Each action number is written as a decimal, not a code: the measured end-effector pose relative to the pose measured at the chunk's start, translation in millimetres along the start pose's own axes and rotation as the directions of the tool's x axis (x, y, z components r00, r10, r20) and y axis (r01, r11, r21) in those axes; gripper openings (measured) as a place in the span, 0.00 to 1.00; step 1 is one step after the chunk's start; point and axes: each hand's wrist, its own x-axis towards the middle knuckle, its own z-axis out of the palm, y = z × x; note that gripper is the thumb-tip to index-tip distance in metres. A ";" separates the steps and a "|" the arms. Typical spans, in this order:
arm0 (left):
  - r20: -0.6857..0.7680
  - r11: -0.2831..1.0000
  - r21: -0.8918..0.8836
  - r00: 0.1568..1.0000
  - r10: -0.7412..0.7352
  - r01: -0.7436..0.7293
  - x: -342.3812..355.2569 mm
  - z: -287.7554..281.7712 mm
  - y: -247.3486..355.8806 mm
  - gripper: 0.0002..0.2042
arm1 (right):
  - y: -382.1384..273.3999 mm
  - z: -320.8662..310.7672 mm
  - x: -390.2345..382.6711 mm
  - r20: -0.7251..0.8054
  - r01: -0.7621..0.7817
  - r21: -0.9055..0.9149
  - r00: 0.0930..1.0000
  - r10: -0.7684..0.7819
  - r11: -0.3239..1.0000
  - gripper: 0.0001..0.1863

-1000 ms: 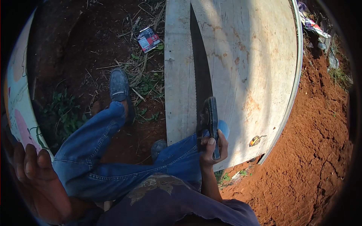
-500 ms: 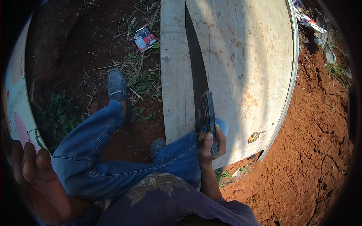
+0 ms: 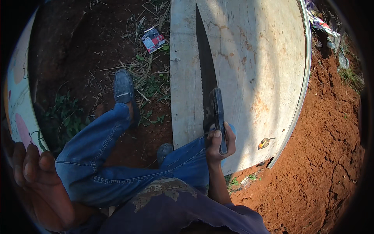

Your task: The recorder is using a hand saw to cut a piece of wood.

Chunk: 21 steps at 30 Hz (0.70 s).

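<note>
My right hand (image 3: 220, 146) is closed round the dark handle of a handsaw (image 3: 207, 64). The long tapering blade points away from me over a pale wooden board (image 3: 257, 70), its toothed edge facing left. Along the board near the blade run thin lengthwise lines; whether the teeth touch the wood I cannot tell. One of my legs, in blue jeans, reaches the board's near edge below the saw. At the lower left my left hand (image 3: 39, 183) is raised with its fingers apart and slightly curled, holding nothing.
A yellow and black tape measure (image 3: 265, 143) lies on the board's near right corner. A metal strip (image 3: 305, 78) edges the board's right side. Reddish soil (image 3: 311, 171) surrounds it. On the left are a small printed box (image 3: 153, 39), dry stalks, weeds and a painted panel (image 3: 23, 97).
The saw and my right hand have moved slightly away from me along the board. The whole view has shifted a little, and my left hand stays raised.
</note>
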 end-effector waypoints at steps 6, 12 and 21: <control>-0.134 0.999 0.040 0.991 -0.020 0.026 -17.1 -6.2 6.1 0.18 | 63.4 89.5 151.8 -0.105 0.119 -0.064 0.987 -0.125 0.991 0.15; -0.212 0.998 -0.061 0.977 -0.002 -0.011 -14.6 1.6 15.3 0.19 | -4.5 -23.3 -19.1 -0.005 -0.098 -0.012 0.995 0.098 0.995 0.15; -0.305 0.998 -0.003 0.950 0.061 -0.065 -41.6 -18.8 23.4 0.20 | 65.3 90.5 150.6 -0.058 0.036 -0.042 0.998 -0.038 0.998 0.14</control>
